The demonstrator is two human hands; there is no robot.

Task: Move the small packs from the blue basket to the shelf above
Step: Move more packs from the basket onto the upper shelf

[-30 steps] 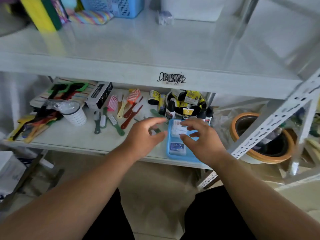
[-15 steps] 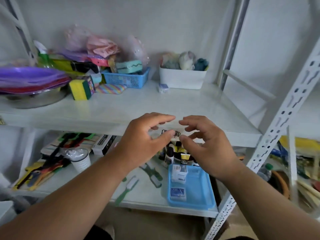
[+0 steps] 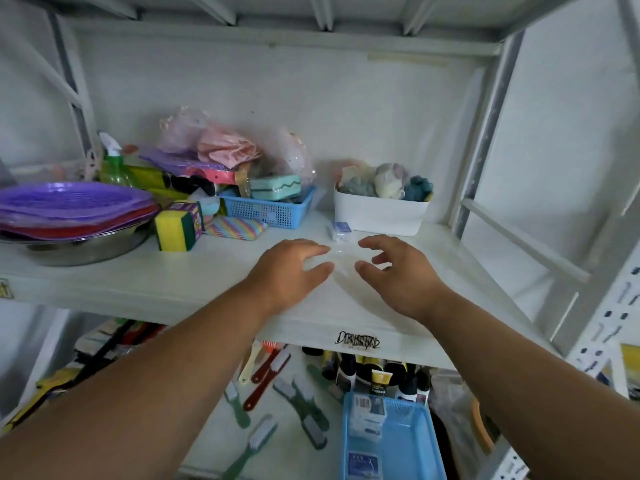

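Left hand (image 3: 291, 271) and right hand (image 3: 398, 271), loosely curled, over the shelf (image 3: 173, 275) before a small pack (image 3: 341, 230); whether gripping anything, unclear.

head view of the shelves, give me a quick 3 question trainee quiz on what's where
1. True or false: the blue basket on the lower shelf still has small packs in it.
2. Multiple choice: the small pack already on the upper shelf lies A) inside the white bin, B) on the shelf just in front of the white bin, C) on the purple plates.
3. Fill in: the left hand and right hand are over the ____ shelf.

Key
1. True: packs show in its near and far ends.
2. B.
3. Upper. The fingers are loosely curled; something clear may sit between them, but the view is too blurred to tell.
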